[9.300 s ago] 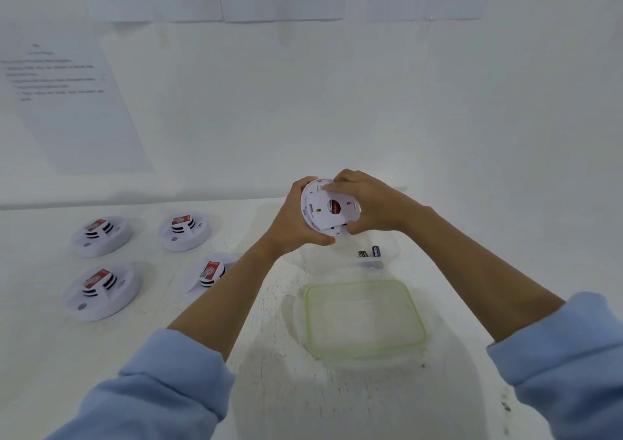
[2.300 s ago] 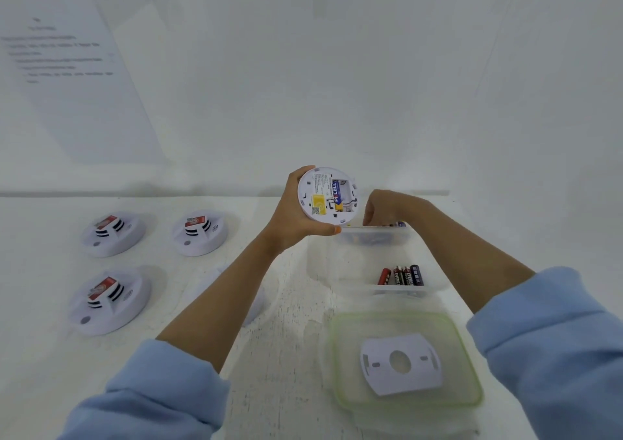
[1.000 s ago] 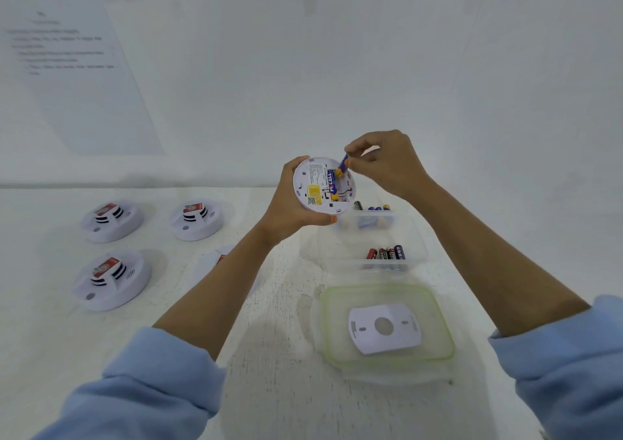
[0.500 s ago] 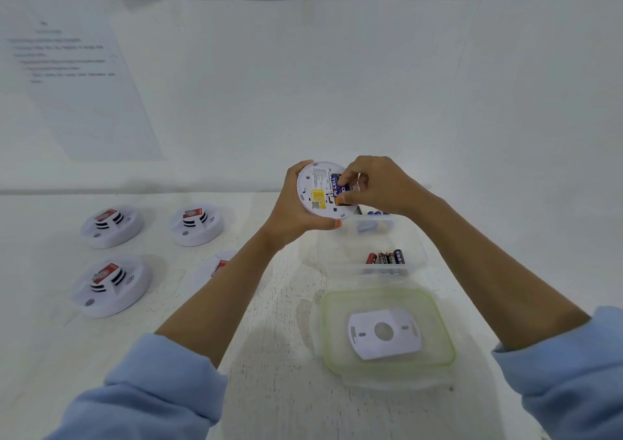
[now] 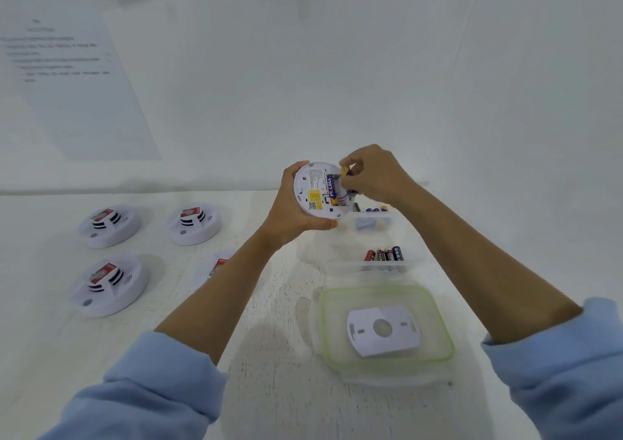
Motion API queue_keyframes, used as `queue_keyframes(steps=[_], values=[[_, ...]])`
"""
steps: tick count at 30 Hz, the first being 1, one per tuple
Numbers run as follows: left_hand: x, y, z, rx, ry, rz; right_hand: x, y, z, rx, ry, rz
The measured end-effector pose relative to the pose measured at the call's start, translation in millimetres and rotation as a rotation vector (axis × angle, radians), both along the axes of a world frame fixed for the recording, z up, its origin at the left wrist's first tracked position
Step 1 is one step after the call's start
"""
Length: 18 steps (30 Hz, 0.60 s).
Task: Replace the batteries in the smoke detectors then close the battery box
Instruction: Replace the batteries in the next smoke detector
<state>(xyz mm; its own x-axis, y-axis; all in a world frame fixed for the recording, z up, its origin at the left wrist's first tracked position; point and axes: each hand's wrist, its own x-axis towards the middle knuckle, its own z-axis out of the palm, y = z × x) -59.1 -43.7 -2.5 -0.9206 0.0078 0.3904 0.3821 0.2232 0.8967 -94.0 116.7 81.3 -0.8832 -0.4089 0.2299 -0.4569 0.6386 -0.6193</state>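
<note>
Your left hand [image 5: 290, 214] grips the smoke detector [image 5: 312, 190], back facing you; your right hand [image 5: 374, 176] pinches a battery [image 5: 346, 171] at its 2 o'clock edge, beside the seated battery [image 5: 331, 186] (long axis 12-to-6).

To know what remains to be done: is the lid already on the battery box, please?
No, the green-rimmed lid lies on the table, off the open battery box.

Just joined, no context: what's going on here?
A person is swapping batteries. The left hand holds an opened smoke detector with one blue battery seated. The right hand pinches a second battery at the compartment. The battery box is open; its lid lies nearer, carrying the mounting plate. Four other detectors sit to the left.
</note>
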Motion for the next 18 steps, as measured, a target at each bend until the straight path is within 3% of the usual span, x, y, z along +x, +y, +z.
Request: queue_keyframes(steps=[4, 9, 18], values=[[0.0, -0.1, 3.6, -0.001, 0.017, 0.003, 0.9, -3.1, -6.6, -0.158, 0.119, 0.009], [2.1, 0.9, 3.8, -0.002, 0.03, 0.015, -4.5, 0.8, -23.7, -0.134, 0.23, 0.061], [8.8, 5.1, 7.1, 0.062, 0.044, 0.05, 5.3, 3.6, -37.8, -0.254, 0.078, 0.141]])
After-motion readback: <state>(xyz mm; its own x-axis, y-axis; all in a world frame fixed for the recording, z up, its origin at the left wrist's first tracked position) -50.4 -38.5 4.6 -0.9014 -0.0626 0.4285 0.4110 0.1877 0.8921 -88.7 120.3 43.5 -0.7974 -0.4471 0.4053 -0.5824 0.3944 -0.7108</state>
